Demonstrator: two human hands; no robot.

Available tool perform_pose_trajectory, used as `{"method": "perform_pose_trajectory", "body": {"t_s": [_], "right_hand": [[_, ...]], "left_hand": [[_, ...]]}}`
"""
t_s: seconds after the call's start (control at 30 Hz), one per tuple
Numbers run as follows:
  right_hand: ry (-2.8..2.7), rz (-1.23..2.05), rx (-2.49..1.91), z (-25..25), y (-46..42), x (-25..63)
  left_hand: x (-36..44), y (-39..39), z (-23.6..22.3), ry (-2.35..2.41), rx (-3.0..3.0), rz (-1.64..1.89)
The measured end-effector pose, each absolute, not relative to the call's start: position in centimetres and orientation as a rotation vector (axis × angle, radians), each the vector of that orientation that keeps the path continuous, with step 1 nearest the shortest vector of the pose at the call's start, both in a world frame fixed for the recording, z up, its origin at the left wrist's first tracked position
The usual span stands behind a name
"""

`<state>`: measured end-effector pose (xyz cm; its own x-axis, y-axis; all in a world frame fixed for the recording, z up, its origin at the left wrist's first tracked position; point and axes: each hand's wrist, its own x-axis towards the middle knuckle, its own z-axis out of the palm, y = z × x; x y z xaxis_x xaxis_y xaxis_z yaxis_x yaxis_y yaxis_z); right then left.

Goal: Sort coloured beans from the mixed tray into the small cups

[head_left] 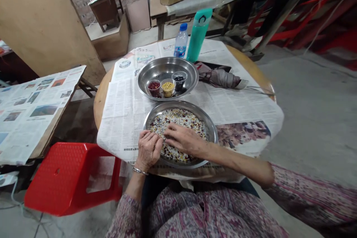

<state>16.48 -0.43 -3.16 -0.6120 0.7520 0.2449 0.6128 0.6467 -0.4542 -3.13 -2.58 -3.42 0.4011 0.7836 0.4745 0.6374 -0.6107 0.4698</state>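
A steel basin (212,134) in front of me holds a mix of pale grains with dark red, yellow and black beans (184,119). My left hand (149,148) is closed in a fist at the basin's left rim; whatever is inside it is hidden. My right hand (184,139) reaches in from the right, palm down, its fingers bent and apart at the mix. Beyond stands a second steel basin (145,70). Inside it are clear plastic cups of red beans (154,87), yellow beans (167,88) and black beans (180,79).
The round table (104,100) is covered with newspaper (119,119). A blue-capped water bottle (181,41), a teal bottle (198,35) and a folded umbrella (220,76) stand or lie behind the basins. A red stool (64,178) is at left, near a newspaper-covered table (36,108).
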Motion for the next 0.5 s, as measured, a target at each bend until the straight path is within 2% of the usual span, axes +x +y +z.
{"method": "perform_pose_trajectory", "body": {"t_s": [0.1, 0.23, 0.5], "right_hand": [[-2.550, 0.438, -0.942, -3.4, -1.5, 15.2], [-2.608, 0.211, -0.902, -3.5, 0.0, 14.6], [-2.528, 0.014, -1.429, -2.2, 2.7, 20.0]], "left_hand": [[-3.1, -2.6, -3.4, 1.256, 2.402, 1.085], [-3.2, -2.7, -3.4, 1.286, 2.366, 1.154], [-3.2, -2.6, -3.5, 1.259, 2.356, 1.118]]}}
